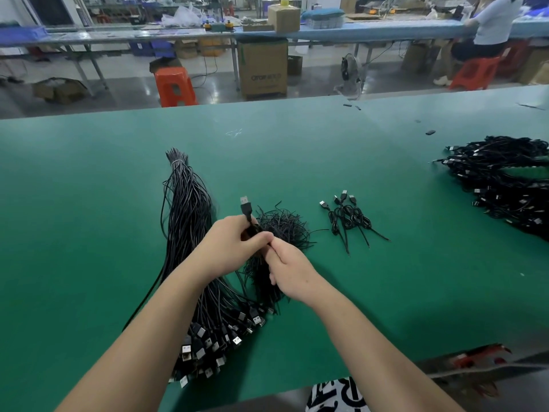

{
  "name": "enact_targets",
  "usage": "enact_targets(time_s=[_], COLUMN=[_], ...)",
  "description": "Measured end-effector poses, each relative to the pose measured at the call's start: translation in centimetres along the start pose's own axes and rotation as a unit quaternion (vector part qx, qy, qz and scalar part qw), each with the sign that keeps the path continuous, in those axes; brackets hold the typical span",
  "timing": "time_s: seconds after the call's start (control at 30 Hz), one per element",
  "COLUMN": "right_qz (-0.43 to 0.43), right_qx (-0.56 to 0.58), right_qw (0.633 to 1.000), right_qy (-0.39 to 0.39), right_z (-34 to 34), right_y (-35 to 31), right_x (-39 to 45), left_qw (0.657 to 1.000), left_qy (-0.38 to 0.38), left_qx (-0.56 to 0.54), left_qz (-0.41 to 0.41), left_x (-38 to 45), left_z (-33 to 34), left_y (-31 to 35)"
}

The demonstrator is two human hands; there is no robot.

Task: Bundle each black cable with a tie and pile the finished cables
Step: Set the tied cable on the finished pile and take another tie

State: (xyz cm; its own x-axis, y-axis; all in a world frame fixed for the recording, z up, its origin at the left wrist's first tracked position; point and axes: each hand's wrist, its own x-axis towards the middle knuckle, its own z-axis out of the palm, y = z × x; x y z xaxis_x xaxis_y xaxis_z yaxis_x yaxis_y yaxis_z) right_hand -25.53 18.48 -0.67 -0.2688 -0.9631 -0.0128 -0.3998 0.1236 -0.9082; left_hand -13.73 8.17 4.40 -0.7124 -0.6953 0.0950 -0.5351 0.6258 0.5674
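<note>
A green work table [297, 150] fills most of the view. At its right edge lies the large pile of bundled cables [505, 182], a black tangle with USB plugs poking out. On the left, a long sheaf of loose black cables [187, 209] runs from a banded far end down to a fan of USB plugs at the near edge. Between the two arms sits a heap of black twist ties [282, 227], thin strands splaying outward. To its right, well apart from the big pile, lie a few small finished cables [349, 217], each coiled and tied.

The left hand [231, 242] is curled around a coiled USB cable [246, 208], whose plug sticks up above the fingers. The right hand [289, 269] meets it, thumb and forefinger pinching at the coil; whether a tie is between them cannot be told.

Beyond the table stand an orange stool [175, 86] and a cardboard box [263, 68], closed, contents unseen.
</note>
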Motion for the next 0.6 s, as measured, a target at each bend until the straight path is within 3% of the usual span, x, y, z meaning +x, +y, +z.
enact_targets(time_s=[0.07, 0.1, 0.17, 0.2, 0.23, 0.3, 0.37, 0.43, 0.6], right_qz=[0.003, 0.014, 0.029, 0.036, 0.044, 0.059, 0.075, 0.082, 0.088], right_qx=[0.014, 0.025, 0.033, 0.035, 0.043, 0.061, 0.084, 0.123, 0.151], right_qw=[1.0, 0.999, 0.998, 0.997, 0.996, 0.993, 0.99, 0.985, 0.981], right_qy=[0.025, 0.032, 0.046, 0.056, 0.064, 0.076, 0.083, 0.087, 0.081], right_z=[-0.1, -0.2, -0.4, -0.6, -0.8, -1.3, -1.5, -1.6, -1.6], right_y=[0.0, 0.2, 0.6, 0.8, 0.9, 1.2, 1.4, 1.5, 1.7], right_x=[0.0, 0.2, 0.4, 0.4, 0.4, 0.5, 0.5, 0.6, 0.4], left_qw=[0.998, 0.988, 0.91, 0.877, 0.873, 0.932, 0.971, 0.976, 0.975], left_qy=[-0.005, -0.018, -0.041, -0.031, -0.009, 0.032, 0.007, -0.023, -0.041], left_qx=[-0.054, -0.154, -0.404, -0.465, -0.464, -0.292, -0.079, 0.001, 0.082], left_qz=[-0.005, -0.023, -0.081, -0.115, -0.151, -0.214, -0.224, -0.216, -0.202], left_x=[-0.1, 0.0, 0.2, 0.4, 0.7, 1.3, 1.5, 1.6, 1.6], left_z=[0.5, 0.6, 0.6, 0.7, 1.1, 2.4, 4.0, 5.5, 7.3], left_y=[-0.2, -0.6, -1.7, -2.5, -3.5, -5.5, -7.1, -7.9, -7.6])
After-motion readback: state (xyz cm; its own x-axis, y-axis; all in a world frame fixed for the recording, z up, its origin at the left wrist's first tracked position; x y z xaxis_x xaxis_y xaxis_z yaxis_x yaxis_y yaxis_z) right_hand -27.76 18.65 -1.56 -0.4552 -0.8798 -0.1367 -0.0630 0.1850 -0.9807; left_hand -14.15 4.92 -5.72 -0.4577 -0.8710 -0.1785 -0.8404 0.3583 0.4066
